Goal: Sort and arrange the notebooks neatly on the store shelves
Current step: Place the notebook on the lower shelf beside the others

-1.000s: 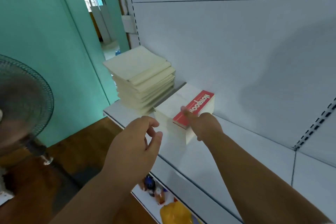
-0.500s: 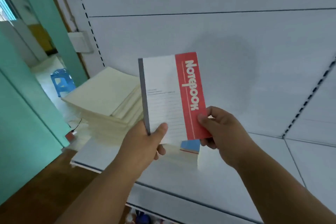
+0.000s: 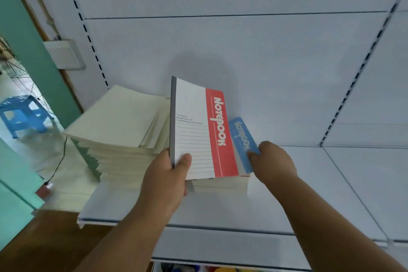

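Note:
My left hand [image 3: 164, 180] grips a red-and-white notebook [image 3: 198, 130] by its lower left corner and holds it upright above the shelf [image 3: 287, 201]. Behind it my right hand [image 3: 272, 162] pinches the near edge of a blue-and-white notebook [image 3: 242, 139], tilted up off a small stack of notebooks [image 3: 220, 184] lying on the shelf. The red notebook hides most of that stack. To the left a tall, uneven pile of cream notebooks [image 3: 119, 126] lies flat on the shelf.
The white back panel [image 3: 220, 51] rises behind the shelf, with slotted uprights at left and right. A lower shelf [image 3: 187, 268] holds coloured items. A blue plastic stool [image 3: 19, 115] stands beyond the teal wall [image 3: 19, 28] at left. Brown floor lies below.
The red notebook was lifted off the small stack and now stays in my left hand alone. My right hand let go of it and took hold of the blue notebook beneath.

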